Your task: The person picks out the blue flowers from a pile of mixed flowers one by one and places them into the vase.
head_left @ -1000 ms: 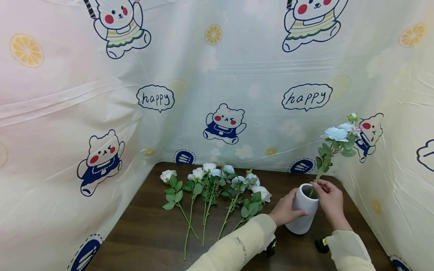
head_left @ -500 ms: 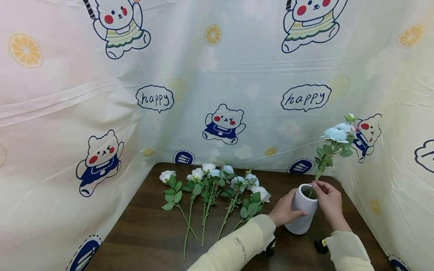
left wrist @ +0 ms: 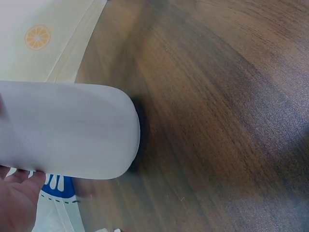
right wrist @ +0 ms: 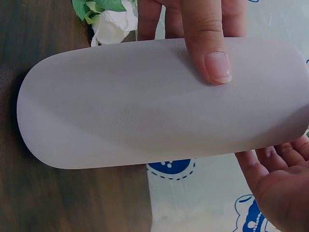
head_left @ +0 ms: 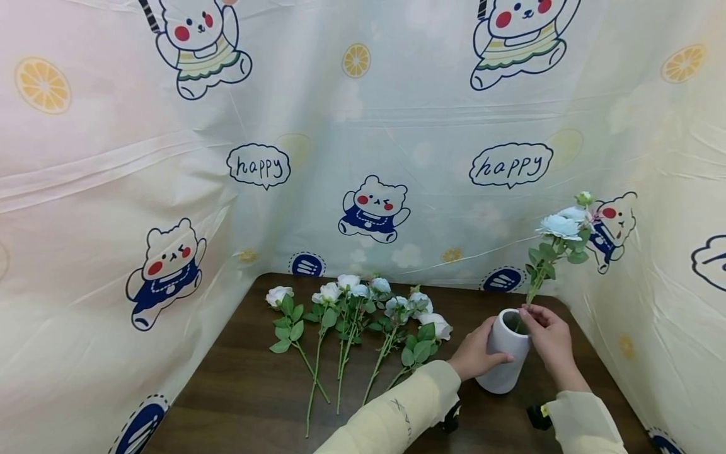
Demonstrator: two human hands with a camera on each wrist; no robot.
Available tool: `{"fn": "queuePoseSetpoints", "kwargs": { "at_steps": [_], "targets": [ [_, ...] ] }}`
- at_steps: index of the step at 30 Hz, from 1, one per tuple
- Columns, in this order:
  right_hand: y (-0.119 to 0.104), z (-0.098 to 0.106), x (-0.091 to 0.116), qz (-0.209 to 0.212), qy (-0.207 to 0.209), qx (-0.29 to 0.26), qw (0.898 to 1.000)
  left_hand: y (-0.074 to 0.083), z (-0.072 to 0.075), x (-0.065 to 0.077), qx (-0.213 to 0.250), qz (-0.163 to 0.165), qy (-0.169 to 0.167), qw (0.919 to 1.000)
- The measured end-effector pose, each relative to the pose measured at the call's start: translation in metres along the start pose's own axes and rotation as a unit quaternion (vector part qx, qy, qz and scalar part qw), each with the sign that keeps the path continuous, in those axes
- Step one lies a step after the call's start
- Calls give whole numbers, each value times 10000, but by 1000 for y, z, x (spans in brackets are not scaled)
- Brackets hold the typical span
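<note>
A white vase (head_left: 503, 362) stands on the brown table, near its right side. My left hand (head_left: 475, 354) grips the vase from the left, its thumb across the front; in the right wrist view that thumb (right wrist: 210, 58) lies along the vase wall. At the rim, my right hand (head_left: 549, 334) pinches the stem of a pale blue artificial flower (head_left: 561, 226). The stem's lower end is inside the vase mouth, hidden by the wall. Leaves and blooms rise above the rim, leaning right. In the left wrist view, fingers of a hand (left wrist: 21, 193) show beside the vase (left wrist: 72, 130).
Several white and pale blue artificial flowers (head_left: 351, 302) lie on the table (head_left: 227, 384) left of the vase, stems toward the front. A white rose (head_left: 435, 325) lies closest to the left forearm. A printed cloth (head_left: 317, 126) hangs behind and at both sides.
Both hands keep their hold on the vase and the stem. The whole view has shifted very slightly; the flowers on the table lie as before.
</note>
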State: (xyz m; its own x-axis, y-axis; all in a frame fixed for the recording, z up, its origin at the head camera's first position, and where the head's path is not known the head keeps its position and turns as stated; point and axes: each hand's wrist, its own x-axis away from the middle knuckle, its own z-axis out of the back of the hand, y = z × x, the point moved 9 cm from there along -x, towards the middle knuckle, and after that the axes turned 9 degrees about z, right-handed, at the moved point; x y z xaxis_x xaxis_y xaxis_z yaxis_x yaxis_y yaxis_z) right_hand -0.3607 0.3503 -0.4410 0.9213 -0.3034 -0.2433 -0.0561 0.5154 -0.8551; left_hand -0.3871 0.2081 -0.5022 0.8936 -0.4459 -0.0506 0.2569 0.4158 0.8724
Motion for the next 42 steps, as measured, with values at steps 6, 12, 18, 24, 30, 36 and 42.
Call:
{"fn": "queuePoseSetpoints", "kwargs": {
  "at_steps": [6, 12, 18, 24, 30, 36, 42],
  "targets": [
    [1, -11, 5, 79, -644, -238, 9976, 0, 0, 0, -32, -61, 39, 10000],
    [-1, -18, 11, 575, -847, -353, 9941, -1, 0, -1, -82, -91, 38, 9999],
    [1, -21, 16, 726, -645, -356, 9946, 1, 0, -1, -128, -286, 68, 9995],
    [7, -25, 19, 746, -581, -393, 9947, 2, 0, -1, -109, -407, 94, 9991],
    [9, -26, 21, 858, -508, -497, 9938, 1, -1, 0, -68, -381, 82, 9992],
    [13, -25, 19, 843, -419, -455, 9945, 2, -1, 0, -55, -376, 74, 9993],
    [13, -27, 22, 777, -527, -482, 9944, 2, 0, 0, -41, -255, 15, 9997]
  ]
}}
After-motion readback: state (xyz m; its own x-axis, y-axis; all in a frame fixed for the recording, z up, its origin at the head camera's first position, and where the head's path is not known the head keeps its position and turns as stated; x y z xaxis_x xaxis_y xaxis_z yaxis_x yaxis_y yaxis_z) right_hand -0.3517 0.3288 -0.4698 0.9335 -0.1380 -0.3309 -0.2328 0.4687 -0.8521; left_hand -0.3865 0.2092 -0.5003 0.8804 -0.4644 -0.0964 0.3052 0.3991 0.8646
